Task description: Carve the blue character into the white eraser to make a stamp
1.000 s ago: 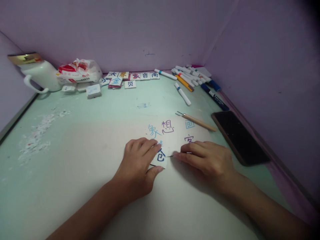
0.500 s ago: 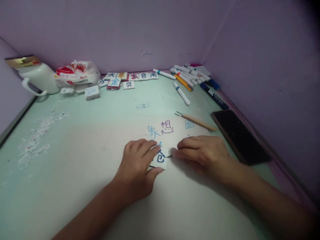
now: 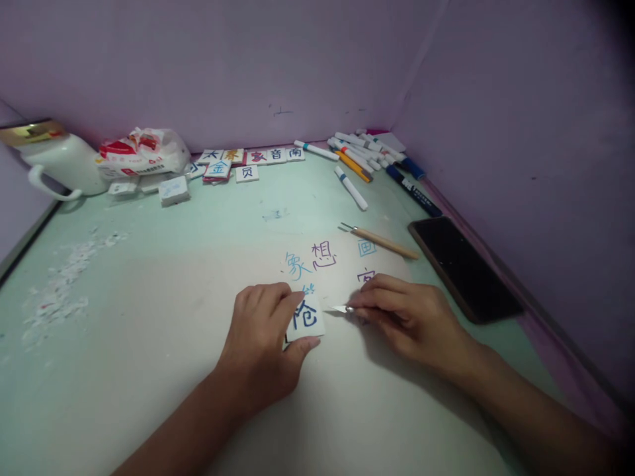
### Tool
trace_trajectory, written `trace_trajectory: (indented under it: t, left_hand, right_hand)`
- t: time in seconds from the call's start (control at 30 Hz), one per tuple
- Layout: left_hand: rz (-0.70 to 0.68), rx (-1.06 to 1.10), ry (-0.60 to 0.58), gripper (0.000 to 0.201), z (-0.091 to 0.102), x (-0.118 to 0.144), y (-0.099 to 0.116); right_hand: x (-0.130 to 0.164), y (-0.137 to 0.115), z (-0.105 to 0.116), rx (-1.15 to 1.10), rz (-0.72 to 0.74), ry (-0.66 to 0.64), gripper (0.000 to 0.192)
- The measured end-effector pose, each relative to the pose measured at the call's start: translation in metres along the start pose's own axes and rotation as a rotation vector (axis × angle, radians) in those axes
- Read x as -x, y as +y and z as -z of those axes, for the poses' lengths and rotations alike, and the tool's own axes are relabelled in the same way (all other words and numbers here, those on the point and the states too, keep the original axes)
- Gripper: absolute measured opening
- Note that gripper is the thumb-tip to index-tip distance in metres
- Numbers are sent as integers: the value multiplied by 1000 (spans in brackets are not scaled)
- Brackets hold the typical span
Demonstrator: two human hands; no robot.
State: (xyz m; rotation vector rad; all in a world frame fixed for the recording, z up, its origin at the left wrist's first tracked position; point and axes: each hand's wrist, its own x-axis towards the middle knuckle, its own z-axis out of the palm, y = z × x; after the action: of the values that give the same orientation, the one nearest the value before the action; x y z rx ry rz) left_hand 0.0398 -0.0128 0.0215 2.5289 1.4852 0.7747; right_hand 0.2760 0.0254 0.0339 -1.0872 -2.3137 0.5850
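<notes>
Pale green covers the bench (image 3: 149, 264), which sits between purple walls and carries everything in view. On it lies a white sheet (image 3: 342, 271) written with blue and purple characters. A dark phone (image 3: 464, 268) rests face up to the right, well apart from a white mug (image 3: 54, 165) and a crumpled bag (image 3: 141, 152) at the far left. A heap of markers (image 3: 370, 155) fills the far corner, and a row of lettered tiles (image 3: 248, 158) runs along the back wall. A wooden-handled tool (image 3: 381, 241) lies just above the sheet.

The person's left hand (image 3: 260, 344) is curled closed, thumb and fingers pinching a small white tile (image 3: 306, 317) with a dark blue character, pressed down at the sheet's lower left edge. The right hand (image 3: 411, 317) is closed around a slim blade (image 3: 341, 309), whose tip points at the tile's right edge, just beside it.

The step in hand looks like cutting or trimming around the tile. The next move would call for a steady hold from the left hand and a light, guided draw of the blade, kept clear of the fingertips.
</notes>
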Motion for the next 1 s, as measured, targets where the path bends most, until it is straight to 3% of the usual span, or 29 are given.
trace_trajectory:
  t: [0.17,0.43,0.73,1.0]
  left_hand:
    - [6,-53,-30,50,5,1,4]
    - [12,-23,-49,41,6,2,6]
    - [23,-8,-48,41,4,1,5]
    - [36,11,-47,41,3,1,6]
  right_hand:
    - [6,-8,-12,-25,-77,121,16]
    - [5,-16,-23,151,26,200,19]
    - [3,-18,-24,136,57,232,21]
    - [3,-20,-23,144,53,162,23]
